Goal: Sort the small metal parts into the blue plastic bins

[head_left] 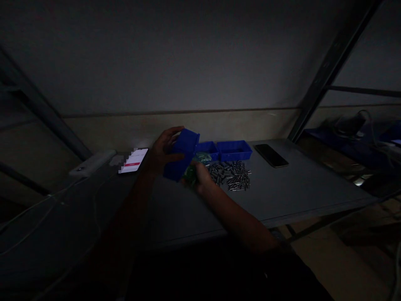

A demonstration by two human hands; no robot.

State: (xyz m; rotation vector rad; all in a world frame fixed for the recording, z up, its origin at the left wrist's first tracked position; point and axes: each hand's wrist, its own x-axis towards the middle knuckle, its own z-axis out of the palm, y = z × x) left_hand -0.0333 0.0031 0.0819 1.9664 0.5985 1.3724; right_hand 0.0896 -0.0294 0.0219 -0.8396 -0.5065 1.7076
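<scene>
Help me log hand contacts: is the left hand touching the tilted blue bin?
Touching: the head view shows the left hand holding the tilted blue bin, its thumb lying across the bin's side.

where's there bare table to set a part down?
Free: grey tabletop right of the loose silver metal pins, between the dark rectangular phone and the front edge. Crowded: behind the pins, two blue rectangular plastic bins; left, a lit-screen phone.

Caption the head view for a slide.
Left hand holding a tilted blue bin, right hand at green items, metal pieces heaped on the table.
</scene>
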